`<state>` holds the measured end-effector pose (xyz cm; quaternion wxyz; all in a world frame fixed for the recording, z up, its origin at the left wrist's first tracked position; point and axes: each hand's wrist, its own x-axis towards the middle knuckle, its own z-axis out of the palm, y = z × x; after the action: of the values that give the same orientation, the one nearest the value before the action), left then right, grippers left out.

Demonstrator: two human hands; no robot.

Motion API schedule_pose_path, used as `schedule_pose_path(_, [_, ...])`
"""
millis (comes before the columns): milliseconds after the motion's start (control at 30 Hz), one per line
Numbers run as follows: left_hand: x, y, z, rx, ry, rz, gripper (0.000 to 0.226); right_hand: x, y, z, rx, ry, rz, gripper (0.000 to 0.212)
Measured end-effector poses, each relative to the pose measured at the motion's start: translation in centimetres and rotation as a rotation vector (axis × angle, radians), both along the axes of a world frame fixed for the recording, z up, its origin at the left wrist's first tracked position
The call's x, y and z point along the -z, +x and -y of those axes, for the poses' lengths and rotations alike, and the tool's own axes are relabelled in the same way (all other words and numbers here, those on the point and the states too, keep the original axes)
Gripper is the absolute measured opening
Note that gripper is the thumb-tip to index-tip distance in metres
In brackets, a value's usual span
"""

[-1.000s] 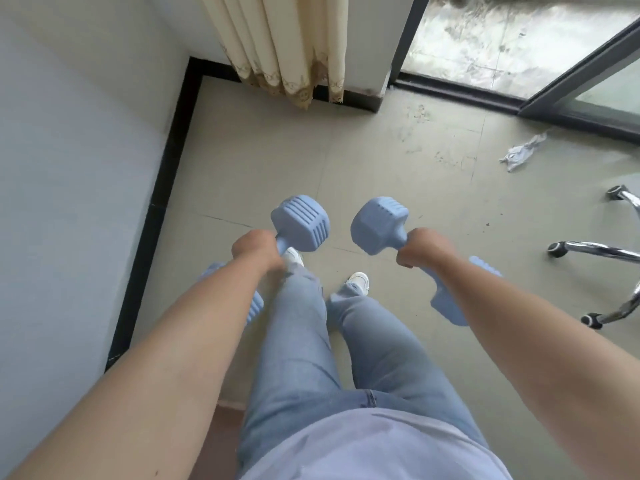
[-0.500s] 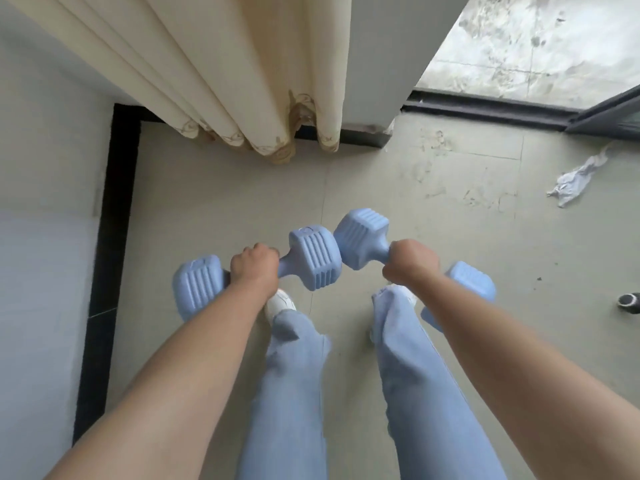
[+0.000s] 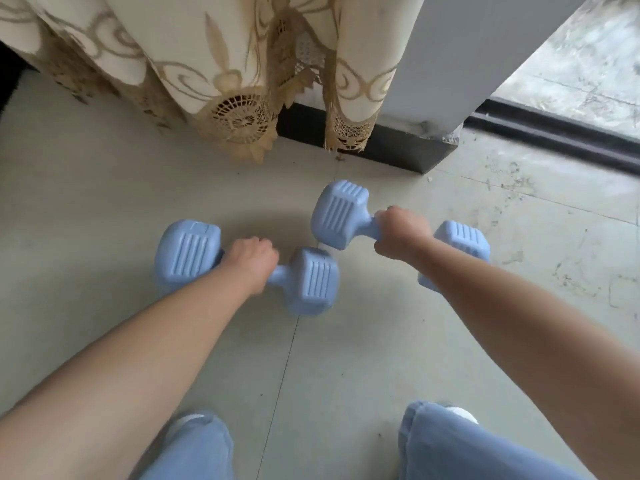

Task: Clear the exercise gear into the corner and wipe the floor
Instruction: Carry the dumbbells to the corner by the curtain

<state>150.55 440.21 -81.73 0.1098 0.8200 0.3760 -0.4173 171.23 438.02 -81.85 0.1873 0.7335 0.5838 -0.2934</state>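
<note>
**Low over the floor, one dumbbell in each fist**

Down near the pale tiled floor point(image 3: 104, 202), two light-blue plastic dumbbells with ribbed square heads lie close together. The left hand point(image 3: 252, 261) has its grip curled tight round the handle of the left dumbbell point(image 3: 311, 280). At two o'clock from it, the right hand point(image 3: 401, 233) wraps the right dumbbell point(image 3: 337, 214) likewise. At twelve o'clock hangs a cream lace-hemmed curtain point(image 3: 239, 64) against the black skirting point(image 3: 381, 143).
</note>
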Motion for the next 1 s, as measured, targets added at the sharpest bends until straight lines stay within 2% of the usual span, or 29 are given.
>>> schedule_pose_path(200, [3.1,1.4,-1.9,-0.087,0.070,0.122,0.037,2.5,0.0,-4.6,-0.038,0.153,-0.002,0.026])
schedule_pose_path(367, [4.0,1.5,-1.4,-0.206,0.087,0.170,0.033,3.3,-0.1,-6.8,-0.074,0.172,0.003,0.030])
schedule_pose_path(533, [4.0,1.0,-1.4,-0.163,0.100,0.206,0.034,3.5,-0.2,-8.3,-0.082,0.209,-0.026,0.037])
schedule_pose_path(667, [4.3,0.8,-1.6,-0.145,0.095,0.215,0.034,3.6,-0.9,-9.5,-0.120,0.219,-0.013,0.037])
schedule_pose_path(867, [4.3,-0.1,-1.1,-0.243,0.100,0.223,0.030,3.9,-0.8,-9.8,-0.131,0.170,-0.001,0.040])
schedule_pose_path(1000, [4.3,-0.1,-1.1,-0.257,0.078,0.217,0.030,3.0,-0.1,-9.5,-0.229,0.144,0.044,0.047])
